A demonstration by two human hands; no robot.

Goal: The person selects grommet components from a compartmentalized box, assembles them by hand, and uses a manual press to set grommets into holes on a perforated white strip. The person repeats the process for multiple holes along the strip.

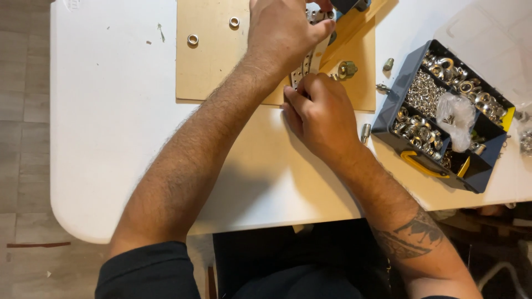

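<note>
— What were the hands on at that moment?

— Both were on a pale strip punched with rows of small holes (305, 65), which lay slantwise across a thin tan wooden board (210, 61) at the far middle of the white table (105, 133). The left hand (284, 30) pressed down on the strip's far part, fingers curled over it near a dark tool (348, 5) at the frame's top edge. The right hand (318, 113) pinched the strip's near end between thumb and bent fingers, just at the board's front edge.

— Could you see what the tool was?

— Hardly; only a corner showed, so it may have been a punch or press, I cannot tell.

— And around them?

— Two small silver metal eyelet rings (193, 39) sat on the board to the left, well apart from the hands. A brass-coloured hexagonal fitting (347, 69) lay on the board just right of the strip. To the right stood an open dark blue compartment box with yellow clasps (388, 111), filled with silver rings and eyelets, a small clear plastic bag (455, 113) lying on top.
</note>
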